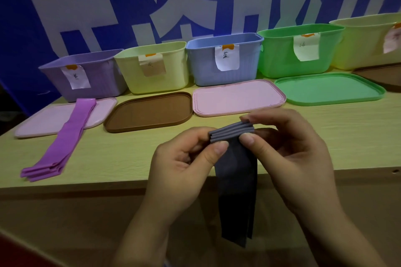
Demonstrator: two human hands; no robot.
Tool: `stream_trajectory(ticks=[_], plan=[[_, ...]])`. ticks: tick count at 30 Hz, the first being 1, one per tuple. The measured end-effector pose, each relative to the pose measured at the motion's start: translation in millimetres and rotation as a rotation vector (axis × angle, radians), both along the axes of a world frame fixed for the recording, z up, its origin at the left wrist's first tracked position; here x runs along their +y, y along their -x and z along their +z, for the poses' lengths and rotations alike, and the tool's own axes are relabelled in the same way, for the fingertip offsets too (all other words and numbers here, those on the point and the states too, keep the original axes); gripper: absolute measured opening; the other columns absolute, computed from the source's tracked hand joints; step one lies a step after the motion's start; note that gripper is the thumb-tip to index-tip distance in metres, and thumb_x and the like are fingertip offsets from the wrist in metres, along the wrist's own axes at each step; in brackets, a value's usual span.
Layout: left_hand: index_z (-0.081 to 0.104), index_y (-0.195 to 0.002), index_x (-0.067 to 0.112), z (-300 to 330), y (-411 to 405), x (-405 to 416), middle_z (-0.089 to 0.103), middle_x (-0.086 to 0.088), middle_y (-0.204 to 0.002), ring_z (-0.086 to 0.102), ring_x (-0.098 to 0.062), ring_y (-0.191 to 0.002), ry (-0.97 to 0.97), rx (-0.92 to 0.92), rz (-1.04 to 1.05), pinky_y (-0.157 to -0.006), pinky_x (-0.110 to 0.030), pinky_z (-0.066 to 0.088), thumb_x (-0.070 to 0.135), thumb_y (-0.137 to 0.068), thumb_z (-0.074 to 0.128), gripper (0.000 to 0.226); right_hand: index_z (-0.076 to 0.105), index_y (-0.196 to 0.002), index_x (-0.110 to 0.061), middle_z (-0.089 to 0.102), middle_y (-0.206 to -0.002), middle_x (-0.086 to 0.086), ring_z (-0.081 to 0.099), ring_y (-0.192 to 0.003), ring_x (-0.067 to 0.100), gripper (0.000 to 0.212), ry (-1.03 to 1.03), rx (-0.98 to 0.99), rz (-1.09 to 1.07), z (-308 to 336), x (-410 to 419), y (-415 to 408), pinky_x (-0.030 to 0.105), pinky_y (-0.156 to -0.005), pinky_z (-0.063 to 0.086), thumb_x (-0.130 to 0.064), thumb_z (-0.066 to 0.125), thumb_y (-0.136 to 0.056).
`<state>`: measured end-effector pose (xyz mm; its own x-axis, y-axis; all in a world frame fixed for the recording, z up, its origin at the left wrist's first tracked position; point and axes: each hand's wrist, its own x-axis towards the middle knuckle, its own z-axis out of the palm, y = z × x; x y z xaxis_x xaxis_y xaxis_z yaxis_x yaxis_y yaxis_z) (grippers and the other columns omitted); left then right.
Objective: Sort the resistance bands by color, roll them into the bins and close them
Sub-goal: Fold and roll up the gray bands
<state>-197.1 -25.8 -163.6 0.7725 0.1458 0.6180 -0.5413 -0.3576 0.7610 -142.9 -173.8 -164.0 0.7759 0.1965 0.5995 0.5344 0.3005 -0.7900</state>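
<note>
Hands, left (184, 158) and right (288, 143), each grip pinching grey bands' (231, 132) folded top edge.

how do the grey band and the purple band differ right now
The grey band is pinched at its top by the left hand and right hand and hangs past the table edge; the purple band lies flat on the table, untouched, its far end on a pink lid. The grey band's top end is folded into layers; the purple band lies stretched out long. Both are still outside the bins.

matt rubbery grey band (235, 171), smooth plastic bins (223, 65), pale wood-grain table (130, 149)
</note>
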Motion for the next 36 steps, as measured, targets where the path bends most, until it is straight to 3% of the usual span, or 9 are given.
stream_trajectory(ticks=[3, 9, 13, 16, 22, 36], plan=[[0.070, -0.101, 0.041, 0, -1, 0, 0.071, 0.018, -0.089, 0.067, -0.003, -0.087, -0.004, -0.007, -0.001, -0.072, -0.014, 0.051, 0.028, -0.082, 0.060, 0.025, 0.068, -0.093, -0.025, 0.071, -0.094, -0.011, 0.068, -0.088, 0.006, 0.026, 0.050, 0.009, -0.042, 0, -3, 0, 0.013, -0.074, 0.051, -0.017, 0.079, -0.071], [0.065, -0.097, 0.031, -1, -3, -9, 0.070, 0.022, -0.088, 0.066, 0.003, -0.086, 0.026, -0.048, 0.023, -0.072, -0.010, 0.049, 0.023, -0.081, 0.062, 0.018, 0.069, -0.085, -0.015, 0.074, -0.088, -0.004, 0.070, -0.084, 0.007, 0.020, -0.148, 0.070, -0.117, -4, 5, 9, 0.014, -0.074, 0.052, -0.009, 0.073, -0.067], [0.058, -0.113, 0.032, -3, -3, -12, 0.072, 0.015, -0.100, 0.068, -0.006, -0.097, 0.181, 0.015, -0.043, -0.078, -0.017, 0.053, 0.013, -0.081, 0.066, 0.038, 0.069, -0.083, -0.013, 0.072, -0.094, 0.003, 0.068, -0.094, 0.013, 0.017, -0.169, 0.021, -0.188, -8, 11, 8, 0.018, -0.081, 0.051, -0.004, 0.075, -0.070], [0.058, -0.116, 0.045, -3, -3, -15, 0.070, 0.017, -0.107, 0.066, -0.007, -0.102, 0.164, -0.018, -0.026, -0.080, -0.018, 0.053, 0.010, -0.081, 0.062, 0.050, 0.069, -0.081, -0.009, 0.072, -0.096, 0.001, 0.068, -0.092, 0.008, 0.014, -0.213, 0.065, -0.182, -9, 15, 9, 0.013, -0.078, 0.050, -0.004, 0.070, -0.068], [0.063, -0.109, 0.031, -5, -4, -8, 0.068, 0.018, -0.107, 0.064, -0.004, -0.104, 0.040, -0.041, 0.025, -0.083, -0.015, 0.050, 0.018, -0.084, 0.064, 0.027, 0.064, -0.077, -0.006, 0.074, -0.096, -0.002, 0.070, -0.088, 0.008, 0.013, -0.221, 0.158, -0.032, -5, 11, 5, 0.014, -0.072, 0.052, -0.004, 0.068, -0.064], [0.066, -0.104, 0.031, -4, -4, -1, 0.069, 0.019, -0.102, 0.066, -0.004, -0.098, -0.036, -0.033, 0.045, -0.078, -0.013, 0.048, 0.024, -0.083, 0.060, 0.023, 0.067, -0.075, -0.016, 0.073, -0.089, -0.002, 0.069, -0.090, 0.013, 0.014, -0.097, 0.039, -0.010, -10, 4, 2, 0.017, -0.073, 0.053, -0.005, 0.074, -0.069]])
